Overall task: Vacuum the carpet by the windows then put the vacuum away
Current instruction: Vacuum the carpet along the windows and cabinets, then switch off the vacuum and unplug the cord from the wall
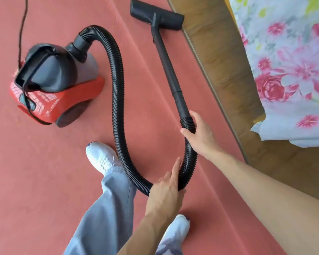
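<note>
over red carpet (44, 172), left hand (166, 188) and right hand (197, 133) grip hose (116, 89).

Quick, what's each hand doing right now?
Left hand: holds the bottom loop of the hose, index finger laid straight along it.
Right hand: grips the hose where it meets the wand.
</note>
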Action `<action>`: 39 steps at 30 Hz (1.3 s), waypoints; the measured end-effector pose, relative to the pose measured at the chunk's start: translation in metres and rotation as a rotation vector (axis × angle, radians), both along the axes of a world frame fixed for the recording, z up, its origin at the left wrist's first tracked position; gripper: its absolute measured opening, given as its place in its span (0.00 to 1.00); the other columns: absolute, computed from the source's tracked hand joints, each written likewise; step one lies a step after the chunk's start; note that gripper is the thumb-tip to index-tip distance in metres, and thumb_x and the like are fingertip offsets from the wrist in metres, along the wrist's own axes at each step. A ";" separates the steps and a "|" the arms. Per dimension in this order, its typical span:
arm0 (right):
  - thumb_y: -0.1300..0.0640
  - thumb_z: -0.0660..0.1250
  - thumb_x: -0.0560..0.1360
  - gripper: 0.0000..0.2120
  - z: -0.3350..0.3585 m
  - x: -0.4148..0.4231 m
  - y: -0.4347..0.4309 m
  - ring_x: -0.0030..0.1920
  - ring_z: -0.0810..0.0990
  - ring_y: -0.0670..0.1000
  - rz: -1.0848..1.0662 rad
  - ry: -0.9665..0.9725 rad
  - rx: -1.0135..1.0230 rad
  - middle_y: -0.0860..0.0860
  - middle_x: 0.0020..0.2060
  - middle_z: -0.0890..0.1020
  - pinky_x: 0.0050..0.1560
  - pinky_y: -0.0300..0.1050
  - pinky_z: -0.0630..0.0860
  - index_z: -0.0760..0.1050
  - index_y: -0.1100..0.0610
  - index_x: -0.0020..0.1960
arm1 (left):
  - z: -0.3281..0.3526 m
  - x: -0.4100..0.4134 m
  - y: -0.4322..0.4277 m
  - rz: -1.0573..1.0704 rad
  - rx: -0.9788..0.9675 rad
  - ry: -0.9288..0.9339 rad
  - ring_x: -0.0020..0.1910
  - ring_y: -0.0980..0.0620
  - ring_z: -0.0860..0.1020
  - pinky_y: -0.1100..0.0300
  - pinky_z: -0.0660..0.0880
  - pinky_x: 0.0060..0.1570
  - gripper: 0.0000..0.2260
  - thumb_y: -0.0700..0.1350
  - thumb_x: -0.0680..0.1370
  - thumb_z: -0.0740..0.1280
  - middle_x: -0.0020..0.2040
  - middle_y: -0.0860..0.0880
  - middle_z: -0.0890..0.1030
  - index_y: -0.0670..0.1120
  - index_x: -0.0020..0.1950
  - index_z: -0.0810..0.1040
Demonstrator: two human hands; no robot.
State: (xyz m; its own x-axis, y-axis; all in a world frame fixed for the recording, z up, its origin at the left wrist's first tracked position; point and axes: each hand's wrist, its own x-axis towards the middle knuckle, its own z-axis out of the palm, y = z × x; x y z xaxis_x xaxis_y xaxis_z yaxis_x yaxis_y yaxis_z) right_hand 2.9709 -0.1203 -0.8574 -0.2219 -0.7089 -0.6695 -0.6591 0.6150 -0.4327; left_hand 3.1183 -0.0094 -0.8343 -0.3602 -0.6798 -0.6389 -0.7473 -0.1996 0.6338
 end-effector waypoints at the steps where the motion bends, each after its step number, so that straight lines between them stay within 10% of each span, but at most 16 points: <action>1: 0.52 0.65 0.78 0.30 -0.015 -0.006 0.010 0.64 0.75 0.52 0.023 0.043 -0.041 0.48 0.66 0.74 0.63 0.50 0.72 0.58 0.46 0.77 | -0.015 -0.009 0.012 -0.048 -0.056 -0.006 0.53 0.47 0.78 0.54 0.73 0.55 0.41 0.47 0.79 0.65 0.57 0.50 0.77 0.57 0.80 0.39; 8: 0.57 0.59 0.82 0.26 -0.131 -0.045 0.078 0.57 0.76 0.58 0.085 0.249 -0.186 0.55 0.61 0.74 0.53 0.51 0.70 0.57 0.50 0.78 | -0.153 -0.039 0.078 -0.416 -0.336 -0.109 0.50 0.45 0.77 0.51 0.77 0.55 0.49 0.39 0.63 0.69 0.63 0.44 0.77 0.53 0.81 0.53; 15: 0.58 0.60 0.80 0.32 -0.208 -0.046 0.137 0.61 0.75 0.57 0.207 0.195 0.024 0.52 0.67 0.70 0.56 0.52 0.72 0.50 0.48 0.80 | -0.236 -0.024 0.079 -0.770 -0.205 -0.396 0.77 0.38 0.54 0.42 0.49 0.76 0.38 0.42 0.78 0.59 0.80 0.38 0.50 0.47 0.81 0.38; 20: 0.56 0.58 0.81 0.31 -0.192 -0.032 0.139 0.66 0.72 0.56 0.218 0.182 0.166 0.51 0.73 0.66 0.60 0.50 0.70 0.50 0.51 0.80 | -0.221 -0.018 0.069 -0.709 -0.158 -0.391 0.75 0.39 0.59 0.45 0.54 0.76 0.33 0.43 0.78 0.59 0.78 0.38 0.57 0.42 0.81 0.50; 28: 0.57 0.59 0.80 0.16 0.004 -0.012 0.072 0.63 0.76 0.57 0.327 0.213 0.245 0.54 0.64 0.78 0.63 0.49 0.73 0.74 0.57 0.66 | -0.029 0.051 -0.022 -0.388 0.131 -0.362 0.60 0.41 0.78 0.53 0.73 0.56 0.13 0.43 0.80 0.58 0.59 0.42 0.80 0.41 0.59 0.78; 39: 0.55 0.56 0.79 0.14 0.417 0.193 -0.016 0.50 0.80 0.59 0.772 0.172 -0.205 0.56 0.50 0.83 0.51 0.52 0.78 0.79 0.57 0.51 | 0.406 0.261 -0.075 0.086 -0.245 -0.341 0.42 0.41 0.81 0.50 0.78 0.45 0.14 0.47 0.74 0.57 0.41 0.43 0.83 0.42 0.45 0.80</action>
